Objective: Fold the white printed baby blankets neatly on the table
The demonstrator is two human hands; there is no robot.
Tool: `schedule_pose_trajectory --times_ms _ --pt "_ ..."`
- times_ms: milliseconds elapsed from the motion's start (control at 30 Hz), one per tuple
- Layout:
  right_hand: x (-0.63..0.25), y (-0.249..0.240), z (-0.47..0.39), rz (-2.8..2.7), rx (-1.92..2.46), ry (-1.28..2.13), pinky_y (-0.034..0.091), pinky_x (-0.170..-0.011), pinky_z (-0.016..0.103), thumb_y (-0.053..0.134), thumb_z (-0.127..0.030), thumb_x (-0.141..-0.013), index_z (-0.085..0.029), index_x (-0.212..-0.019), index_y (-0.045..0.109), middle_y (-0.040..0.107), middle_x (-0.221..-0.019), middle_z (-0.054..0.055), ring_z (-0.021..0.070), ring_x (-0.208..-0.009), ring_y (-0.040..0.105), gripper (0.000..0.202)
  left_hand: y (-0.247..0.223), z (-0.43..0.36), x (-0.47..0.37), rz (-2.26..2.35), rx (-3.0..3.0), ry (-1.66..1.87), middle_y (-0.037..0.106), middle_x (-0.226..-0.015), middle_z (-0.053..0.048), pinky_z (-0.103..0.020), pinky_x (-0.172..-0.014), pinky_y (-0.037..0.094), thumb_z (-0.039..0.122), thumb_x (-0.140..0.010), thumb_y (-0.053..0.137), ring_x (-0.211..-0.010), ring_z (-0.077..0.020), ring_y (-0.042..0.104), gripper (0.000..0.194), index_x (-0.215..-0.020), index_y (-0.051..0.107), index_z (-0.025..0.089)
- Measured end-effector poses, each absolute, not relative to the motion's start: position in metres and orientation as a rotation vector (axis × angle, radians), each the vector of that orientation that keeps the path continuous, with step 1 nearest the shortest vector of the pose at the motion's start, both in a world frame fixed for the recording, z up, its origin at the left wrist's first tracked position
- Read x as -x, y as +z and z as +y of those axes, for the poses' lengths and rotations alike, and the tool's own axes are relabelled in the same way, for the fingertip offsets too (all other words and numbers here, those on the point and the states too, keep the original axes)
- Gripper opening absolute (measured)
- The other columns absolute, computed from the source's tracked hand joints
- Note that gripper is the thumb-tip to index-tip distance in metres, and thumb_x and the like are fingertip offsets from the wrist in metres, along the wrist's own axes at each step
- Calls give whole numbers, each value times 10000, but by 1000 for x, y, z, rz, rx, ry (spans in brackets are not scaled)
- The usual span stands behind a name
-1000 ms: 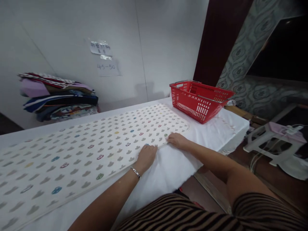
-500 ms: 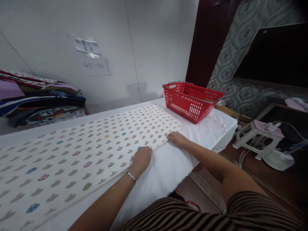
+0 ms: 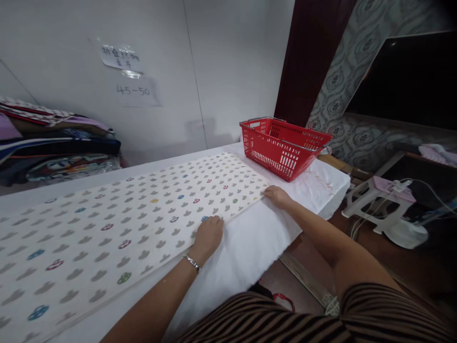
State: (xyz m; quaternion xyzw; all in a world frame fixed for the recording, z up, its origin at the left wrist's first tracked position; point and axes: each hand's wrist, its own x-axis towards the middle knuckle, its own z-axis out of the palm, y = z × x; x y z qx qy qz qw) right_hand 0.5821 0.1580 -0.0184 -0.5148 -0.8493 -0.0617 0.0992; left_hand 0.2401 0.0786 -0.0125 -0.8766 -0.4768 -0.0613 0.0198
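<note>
Beside the patterned cloth (image 3: 143, 207) stands a red basket (image 3: 271, 153).

Red basket (image 3: 272, 153); cream cloth (image 3: 135, 209) (grey-patterned, shapes unclear).

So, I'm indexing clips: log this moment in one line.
left hand: on flat white grey-patterned cloth; right hand: at its near edge; red plastic basket: beside it

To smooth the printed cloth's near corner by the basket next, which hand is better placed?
Probably the right hand: it touches the printed cloth close to that corner, while the left hand lies farther away.
</note>
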Motion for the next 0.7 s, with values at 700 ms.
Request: schedule_pose_trajectory --times_ms 700 --pt "-594 -24 162 -2439 1473 7 455 -896 346 491 -187 -884 -201 -944 721 676 -1051 87 211 -1032 580 238 -11 78 -240 -1516 2728 -194 598 -955 -87 -347 -814 412 84 -871 375 -920 -215 531 253 -928 615 141"
